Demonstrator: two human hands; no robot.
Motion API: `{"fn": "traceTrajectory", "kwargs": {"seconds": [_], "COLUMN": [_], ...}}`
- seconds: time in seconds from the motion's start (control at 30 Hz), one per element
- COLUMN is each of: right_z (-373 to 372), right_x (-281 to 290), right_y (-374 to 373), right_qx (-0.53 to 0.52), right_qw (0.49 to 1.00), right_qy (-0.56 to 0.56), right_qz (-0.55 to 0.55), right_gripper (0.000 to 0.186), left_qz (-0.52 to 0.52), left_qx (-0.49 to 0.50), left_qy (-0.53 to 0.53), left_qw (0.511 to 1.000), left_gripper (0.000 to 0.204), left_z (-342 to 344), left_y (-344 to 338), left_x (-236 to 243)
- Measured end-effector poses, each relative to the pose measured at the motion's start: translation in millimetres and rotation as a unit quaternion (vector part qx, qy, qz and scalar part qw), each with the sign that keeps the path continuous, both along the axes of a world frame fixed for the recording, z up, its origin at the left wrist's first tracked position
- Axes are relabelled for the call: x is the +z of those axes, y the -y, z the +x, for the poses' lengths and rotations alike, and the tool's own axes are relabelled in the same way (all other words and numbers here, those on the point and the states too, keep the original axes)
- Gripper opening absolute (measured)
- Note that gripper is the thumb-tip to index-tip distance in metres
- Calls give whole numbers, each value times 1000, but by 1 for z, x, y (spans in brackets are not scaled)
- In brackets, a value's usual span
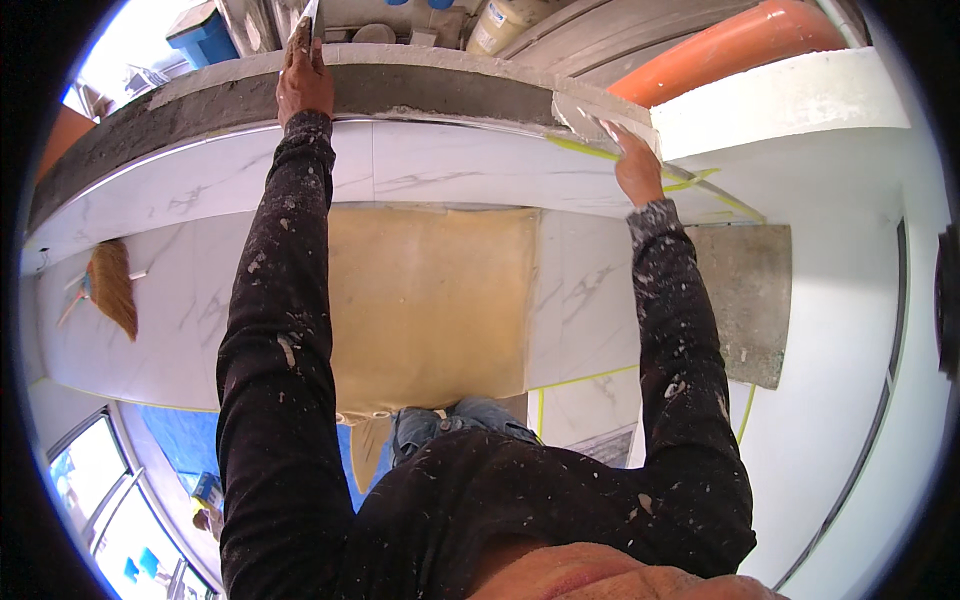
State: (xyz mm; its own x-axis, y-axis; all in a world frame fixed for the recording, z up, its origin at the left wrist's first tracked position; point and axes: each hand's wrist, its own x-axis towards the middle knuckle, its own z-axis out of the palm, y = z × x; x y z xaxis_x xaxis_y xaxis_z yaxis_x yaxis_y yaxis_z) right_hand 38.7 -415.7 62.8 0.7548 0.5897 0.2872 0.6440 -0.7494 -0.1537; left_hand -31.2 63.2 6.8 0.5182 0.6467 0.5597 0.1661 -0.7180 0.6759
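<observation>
1. The work lies along the curved ledge (pixel 440 90), which sweeps from ten o'clock to one o'clock beyond my body.
2. At one o'clock, a pale patch (pixel 570 105) covers the ledge's end; I judge that part coated.
3. From ten to twelve, the ledge's face is dark grey and rough, so I take most of its length as left to cover, though I cannot tell whether it is bare or damp.
4. My hands are well apart. At eleven, my left hand (pixel 305 88) is closed round a thin pointed tool (pixel 310 14) above the ledge; at half past one, my right hand (pixel 638 165) grips a flat blade (pixel 608 128) beside the patch.
5. Yellow-green tape (pixel 580 148) runs loosely near my right hand and might catch the blade.
6. At two, the white wall (pixel 790 105) hems in that end; an orange pipe (pixel 735 48) lies behind it.
7. A tan sheet (pixel 430 300) spreads at the centre, a broom (pixel 113 285) lies at nine, a grey board (pixel 745 300) at three, and a beige bucket (pixel 497 25) at twelve, beyond the ledge.
</observation>
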Motion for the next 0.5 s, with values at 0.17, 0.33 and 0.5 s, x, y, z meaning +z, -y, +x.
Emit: {"fn": "traceTrajectory", "kwargs": {"seconds": [0.17, 0.33, 0.5], "right_z": [15, -17, -10], "right_x": [-9, -21, 5], "right_y": [-51, -19, 45], "right_qx": [-66, 22, -21], "right_qw": [994, 992, 994], "right_qy": [-25, 89, 37], "right_qz": [-78, -89, -101], "right_gripper": [57, 58, 60], "left_qz": [-15, -23, 12], "left_qx": [-3, -6, 6], "left_qy": [-12, -6, 22], "left_qw": [1000, 1000, 1000], "left_gripper": [37, 37, 37], "left_z": [-3, -4, -2], "left_y": [3, 3, 1], "left_x": [7, 6, 4]}}
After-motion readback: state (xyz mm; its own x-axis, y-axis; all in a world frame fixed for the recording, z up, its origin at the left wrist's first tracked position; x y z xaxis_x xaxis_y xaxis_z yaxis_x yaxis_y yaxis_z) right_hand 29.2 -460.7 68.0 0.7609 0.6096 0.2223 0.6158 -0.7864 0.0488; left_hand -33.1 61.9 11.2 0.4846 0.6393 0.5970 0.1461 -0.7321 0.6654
